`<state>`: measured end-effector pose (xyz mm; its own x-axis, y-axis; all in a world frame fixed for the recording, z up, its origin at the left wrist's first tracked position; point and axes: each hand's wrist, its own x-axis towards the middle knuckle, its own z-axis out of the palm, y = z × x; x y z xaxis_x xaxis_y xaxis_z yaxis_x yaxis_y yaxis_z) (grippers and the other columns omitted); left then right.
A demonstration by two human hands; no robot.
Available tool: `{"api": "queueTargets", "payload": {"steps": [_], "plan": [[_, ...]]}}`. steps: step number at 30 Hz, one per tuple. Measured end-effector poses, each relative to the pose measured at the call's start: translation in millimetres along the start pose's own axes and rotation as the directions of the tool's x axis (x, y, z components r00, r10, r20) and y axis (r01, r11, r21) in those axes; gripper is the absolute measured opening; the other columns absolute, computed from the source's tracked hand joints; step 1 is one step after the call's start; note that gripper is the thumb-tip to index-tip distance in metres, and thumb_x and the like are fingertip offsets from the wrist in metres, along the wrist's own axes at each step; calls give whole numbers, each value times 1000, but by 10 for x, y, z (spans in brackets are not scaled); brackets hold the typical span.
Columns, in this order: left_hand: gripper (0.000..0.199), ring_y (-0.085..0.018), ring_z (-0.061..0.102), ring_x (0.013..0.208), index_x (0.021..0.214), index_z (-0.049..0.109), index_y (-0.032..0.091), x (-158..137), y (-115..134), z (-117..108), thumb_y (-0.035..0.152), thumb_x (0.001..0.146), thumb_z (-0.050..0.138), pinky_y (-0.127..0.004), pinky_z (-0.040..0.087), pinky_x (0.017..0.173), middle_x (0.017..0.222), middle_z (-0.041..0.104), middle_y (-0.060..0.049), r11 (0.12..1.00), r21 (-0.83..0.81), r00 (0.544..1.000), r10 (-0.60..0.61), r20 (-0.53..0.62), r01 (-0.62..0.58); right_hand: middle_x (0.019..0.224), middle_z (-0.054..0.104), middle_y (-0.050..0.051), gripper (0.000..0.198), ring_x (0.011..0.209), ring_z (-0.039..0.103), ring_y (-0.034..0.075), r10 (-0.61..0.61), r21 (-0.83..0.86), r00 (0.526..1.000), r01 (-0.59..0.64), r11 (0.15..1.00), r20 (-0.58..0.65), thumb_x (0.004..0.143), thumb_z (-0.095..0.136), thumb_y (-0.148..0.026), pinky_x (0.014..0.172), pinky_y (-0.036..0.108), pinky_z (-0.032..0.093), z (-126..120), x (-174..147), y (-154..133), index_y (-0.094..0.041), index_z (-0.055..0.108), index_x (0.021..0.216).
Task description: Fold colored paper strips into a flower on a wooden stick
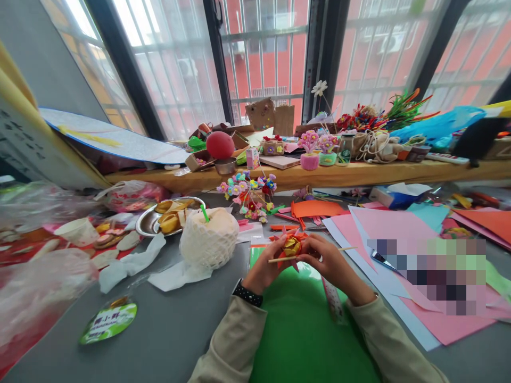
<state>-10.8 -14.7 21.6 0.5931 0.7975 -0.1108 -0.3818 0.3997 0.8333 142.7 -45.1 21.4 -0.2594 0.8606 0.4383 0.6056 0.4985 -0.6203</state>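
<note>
A paper flower [293, 246] with red, pink and orange petals and a gold middle is held up between both hands. My left hand [266, 266], below a black dotted cuff, is closed on its left side. On the other side, my right hand [325, 261] has its fingers bent round the flower's right edge. A thin wooden stick [282, 259] runs across just below the flower and passes through my right hand, its far end [348, 248] poking out to the right. Under the hands lies a shiny green sheet [307, 330], with a ruler [332, 298] on it.
To the left, a coconut in white foam netting [209, 239] stands beside a metal bowl [147, 226] of peels. Coloured paper sheets [383, 229] cover the right side. Pipe-cleaner flowers [249, 194] stand ahead, before a crowded window ledge [167, 180]. A green label [109, 323] lies front left.
</note>
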Motion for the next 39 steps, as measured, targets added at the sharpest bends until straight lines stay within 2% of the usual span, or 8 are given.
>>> {"api": "queueTargets", "payload": {"steps": [7,12,17,21,27,39], "plan": [[33,-14,55,76,109,49,16,-5,18,-2,26,78,41,-23,43,63,94,58,-6,996,-93,996,26,88,-18,68,50,0,29,54,45,11,150,-35,988,-151,988,-46,69,56,-43,48,22,36,7,-9,45,-18,44,78],[39,-16,55,79,116,42,16,-24,60,18,27,79,38,-26,43,63,102,56,-8,997,-80,996,5,94,2,62,48,-1,28,53,42,10,141,-94,989,-144,985,-46,68,56,-42,47,22,34,13,-1,92,-17,44,66],[38,-16,54,86,115,44,17,-47,48,38,32,80,38,-25,43,68,106,54,-8,987,-154,990,-20,139,41,60,46,-2,30,50,40,8,132,37,991,-132,991,5,67,57,-42,44,20,33,-44,-12,75,-16,47,57],[40,-17,53,90,117,43,18,-42,25,52,36,81,37,-25,42,71,107,54,-8,969,-245,987,-2,163,42,64,49,-1,28,53,43,9,99,65,995,-97,993,-24,66,59,-40,48,21,36,-75,-16,39,-16,50,57],[48,-16,56,84,115,45,17,-8,-1,37,47,79,33,-26,42,71,100,58,-8,943,-332,994,28,106,9,73,52,2,20,66,49,13,-17,67,986,28,997,-164,69,59,-35,58,24,42,-13,2,-15,-16,52,65],[42,-16,53,89,110,49,15,-16,-33,53,42,81,36,-27,35,80,97,60,-8,938,-346,983,59,176,6,72,52,3,18,68,50,15,-114,-73,949,97,993,-295,70,59,-33,62,29,41,33,-8,-22,-17,54,67]]}}
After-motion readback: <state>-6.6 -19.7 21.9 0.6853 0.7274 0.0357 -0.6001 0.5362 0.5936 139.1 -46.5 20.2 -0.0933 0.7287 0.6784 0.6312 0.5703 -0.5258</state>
